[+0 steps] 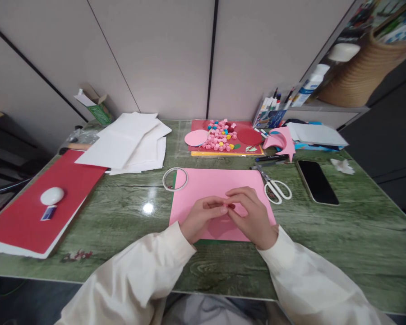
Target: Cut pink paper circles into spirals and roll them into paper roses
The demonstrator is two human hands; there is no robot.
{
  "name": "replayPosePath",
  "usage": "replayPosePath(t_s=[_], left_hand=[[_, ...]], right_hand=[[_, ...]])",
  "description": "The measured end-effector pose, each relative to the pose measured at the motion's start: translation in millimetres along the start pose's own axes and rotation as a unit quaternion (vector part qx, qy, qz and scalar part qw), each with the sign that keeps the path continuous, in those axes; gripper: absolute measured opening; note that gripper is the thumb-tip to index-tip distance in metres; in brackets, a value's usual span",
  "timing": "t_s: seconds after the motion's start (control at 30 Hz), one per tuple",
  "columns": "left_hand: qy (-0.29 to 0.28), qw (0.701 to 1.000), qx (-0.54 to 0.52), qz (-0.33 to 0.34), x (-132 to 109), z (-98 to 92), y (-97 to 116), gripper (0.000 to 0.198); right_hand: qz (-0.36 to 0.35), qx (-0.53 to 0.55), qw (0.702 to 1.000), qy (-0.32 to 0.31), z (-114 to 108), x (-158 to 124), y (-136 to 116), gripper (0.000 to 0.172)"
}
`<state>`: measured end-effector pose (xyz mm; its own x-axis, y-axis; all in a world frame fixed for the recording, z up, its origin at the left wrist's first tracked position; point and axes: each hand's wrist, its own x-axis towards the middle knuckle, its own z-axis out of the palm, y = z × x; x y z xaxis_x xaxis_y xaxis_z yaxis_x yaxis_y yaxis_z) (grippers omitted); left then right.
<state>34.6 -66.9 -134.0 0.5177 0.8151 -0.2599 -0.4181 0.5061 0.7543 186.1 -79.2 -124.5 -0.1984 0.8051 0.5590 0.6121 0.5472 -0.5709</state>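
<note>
Evidently the work sits right at the fingertips: the left hand (203, 215) and the right hand (252, 216) meet, thumb and fingers of each pinching a small reddish piece (225, 205) between them. Its shape is mostly hidden by the fingers, so I cannot tell whether it is folded or rolled. Something this slight probably calls for a light grip, one hand steadying while the other turns or presses; hard squeezing could crush it. Small, even movements seem wiser than tugging, since it looks easily torn.

Just under the hands lies the pink sheet (219, 180), flat on the table (196, 271). Working over it is sensible, for a dropped piece would land close by, though pink or red could blend into that colour. Wrists are best held light there, to avoid creasing it.

Farther out, the ring (164, 179) overlaps the sheet's far left corner, and the scissors (269, 181) lie by its right edge, handles toward the person; elbows and sleeves should mind both. The phone (318, 182) rests well to the right. Beyond the sheet, the many small balls (219, 135) are heaped together, mostly pink, and reaching among them would call for a gentle touch.
</note>
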Motion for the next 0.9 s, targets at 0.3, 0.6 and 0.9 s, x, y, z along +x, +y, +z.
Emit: replayPosePath(t_s=[0.3,0.6,0.9], left_hand=[[0.016,0.997,0.072,0.02,0.7,-1.1,-0.4,0.021],[0.05,0.995,0.089,0.022,2.3,-2.7,0.5,0.016],[0.029,0.995,0.088,0.03,4.5,-8.0,0.8,0.013]], right_hand=[[0.004,0.012,1.0,-0.012,1.4,-0.9,0.4,0.014],[0.011,0.018,0.999,-0.024,-1.2,-1.1,-0.9,0.012],[-0.011,0.039,0.997,-0.07,1.7,-4.1,5.0,0.024]])
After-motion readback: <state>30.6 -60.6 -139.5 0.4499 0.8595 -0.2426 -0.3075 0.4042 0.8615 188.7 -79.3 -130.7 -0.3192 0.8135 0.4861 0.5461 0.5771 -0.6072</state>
